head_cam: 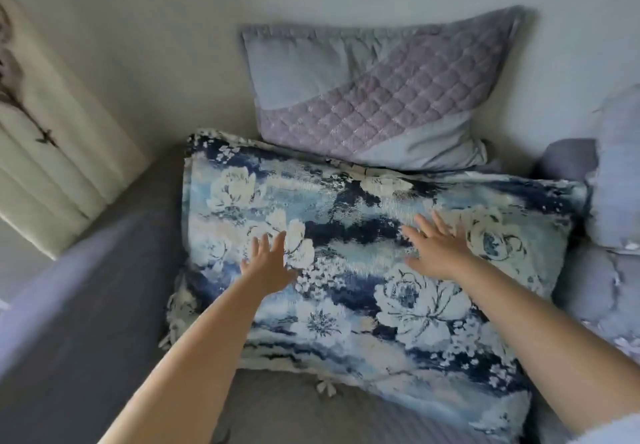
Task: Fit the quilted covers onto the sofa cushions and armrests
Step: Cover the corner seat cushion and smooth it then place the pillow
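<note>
Lying flat on the sofa seat [86,322], floral cushion [363,270] already looking covered; pressing on its top, left hand [268,267] and right hand [438,249], fingers spread wide, gripping nothing; leaning behind, quilted cushion [377,97] covered too; armrests probably remaining.

— What does the person wear on the arms?

— Nothing on either forearm as far as they show: both are bare from wrist to the frame's edge. The left hand [266,263] and the right hand [438,249] carry no rings, watch or bracelet that can be made out.

— Any clothing at all?

— Only a scrap. Below and to the right of the right hand, at the bottom corner, a pale, fuzzy-edged bit of fabric [609,433] shows by the upper arm; probably a sleeve, too blurred to tell.
</note>
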